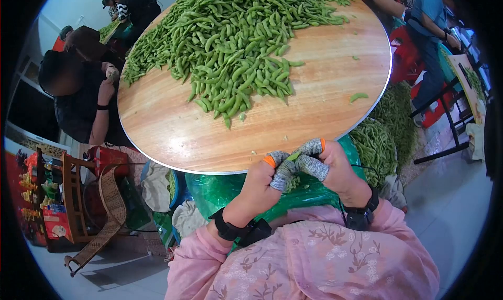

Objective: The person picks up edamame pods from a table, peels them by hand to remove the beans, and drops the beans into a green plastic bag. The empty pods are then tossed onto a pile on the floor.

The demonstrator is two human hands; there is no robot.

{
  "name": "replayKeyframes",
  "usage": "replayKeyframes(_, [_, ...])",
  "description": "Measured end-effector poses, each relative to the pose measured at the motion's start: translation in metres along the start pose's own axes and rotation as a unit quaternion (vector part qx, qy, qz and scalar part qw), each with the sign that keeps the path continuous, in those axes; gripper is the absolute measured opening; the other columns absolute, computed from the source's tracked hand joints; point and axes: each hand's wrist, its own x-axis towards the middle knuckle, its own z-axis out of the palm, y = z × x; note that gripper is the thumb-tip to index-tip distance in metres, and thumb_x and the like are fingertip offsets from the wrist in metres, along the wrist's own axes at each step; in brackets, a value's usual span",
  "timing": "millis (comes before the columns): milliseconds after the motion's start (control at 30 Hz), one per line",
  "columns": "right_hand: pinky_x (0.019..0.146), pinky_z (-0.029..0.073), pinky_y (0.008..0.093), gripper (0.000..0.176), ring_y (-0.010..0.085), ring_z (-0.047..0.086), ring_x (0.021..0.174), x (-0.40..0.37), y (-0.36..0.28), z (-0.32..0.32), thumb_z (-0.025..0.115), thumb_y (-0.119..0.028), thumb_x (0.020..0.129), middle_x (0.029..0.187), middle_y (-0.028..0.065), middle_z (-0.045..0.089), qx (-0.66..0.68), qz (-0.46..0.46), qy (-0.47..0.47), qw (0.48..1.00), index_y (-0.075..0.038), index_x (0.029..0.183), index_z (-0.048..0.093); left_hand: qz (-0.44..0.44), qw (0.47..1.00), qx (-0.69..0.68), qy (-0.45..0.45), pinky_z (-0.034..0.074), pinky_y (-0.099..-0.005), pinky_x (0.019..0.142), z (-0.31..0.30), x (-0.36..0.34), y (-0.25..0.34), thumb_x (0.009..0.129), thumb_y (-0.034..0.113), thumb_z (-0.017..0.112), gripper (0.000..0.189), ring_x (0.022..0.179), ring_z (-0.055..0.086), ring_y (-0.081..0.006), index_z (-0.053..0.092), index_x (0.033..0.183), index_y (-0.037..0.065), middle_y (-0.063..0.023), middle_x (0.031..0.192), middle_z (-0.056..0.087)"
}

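Observation:
Close to the near edge of the round wooden table, my left hand and my right hand meet fingertip to fingertip. Grey knitted finger covers with orange bands wrap several of the fingers. Both hands are closed in a pinch on one green soybean pod, mostly hidden by the fingers. Below them, green plastic sheeting covers my lap, with some pale green beans showing between the hands. A large heap of soybean pods covers the far part of the tabletop.
A single pod lies toward the table's right rim. Another person sits at the left; a second person is at the upper right. More pods are piled on the floor to the right. A wooden chair stands at the left.

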Motion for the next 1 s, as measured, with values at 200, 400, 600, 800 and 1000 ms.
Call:
replayKeyframes(200, [0.059,0.043,0.0206,0.007,0.0054,0.051,0.067,-0.003,-0.002,-0.002,0.055,0.001,0.078,0.077,0.0008,0.057,-0.078,-0.041,-0.040,0.995,0.003,0.085,0.057,-0.234,0.927,-0.284,-0.075,0.037,-0.0197,0.049,-0.012,-0.003,0.003,0.084,0.014,0.051,0.013,0.055,0.047,-0.0060,0.054,0.081,0.001,0.0023,0.061,0.050])
replayKeyframes(400, [0.059,0.044,0.0235,0.010,0.0110,0.054,0.064,-0.002,0.000,0.006,0.058,0.000,0.075,0.073,0.0064,0.059,-0.219,-0.059,-0.060,0.972,0.001,0.084,0.059,-0.086,0.993,-0.072,-0.045,0.039,-0.0217,0.052,-0.003,-0.011,-0.009,0.074,0.002,0.047,0.012,0.057,0.048,-0.0081,0.058,0.077,-0.002,-0.0022,0.065,0.056])
replayKeyframes(600, [0.058,0.044,0.0241,0.009,0.0130,0.056,0.063,-0.008,-0.015,-0.020,0.058,-0.001,0.075,0.071,0.0087,0.061,-0.337,-0.112,0.072,0.932,0.000,0.083,0.060,-0.092,0.996,0.012,-0.017,0.040,-0.0238,0.053,-0.019,0.005,-0.009,0.069,-0.001,0.045,0.019,0.057,0.049,-0.0095,0.059,0.081,-0.003,-0.0070,0.063,0.056])
replayKeyframes(800, [0.058,0.043,0.0228,0.008,0.0084,0.052,0.062,-0.024,-0.021,-0.076,0.057,-0.001,0.075,0.071,0.0039,0.060,-0.319,-0.029,0.204,0.925,0.002,0.082,0.060,-0.147,0.891,0.429,0.024,0.044,-0.0437,0.057,-0.055,0.061,-0.029,0.070,0.006,0.051,0.015,0.065,0.057,-0.0368,0.055,0.082,-0.001,-0.0213,0.065,0.057])
replayKeyframes(1000, [0.058,0.041,0.0216,0.006,0.0065,0.050,0.063,-0.035,-0.018,-0.106,0.055,0.000,0.076,0.069,0.0004,0.057,-0.340,0.028,0.248,0.906,0.003,0.079,0.059,-0.148,0.876,0.456,-0.046,0.044,-0.0436,0.056,-0.040,0.055,-0.034,0.073,0.012,0.056,0.018,0.064,0.056,-0.0378,0.054,0.086,0.001,-0.0196,0.066,0.057])
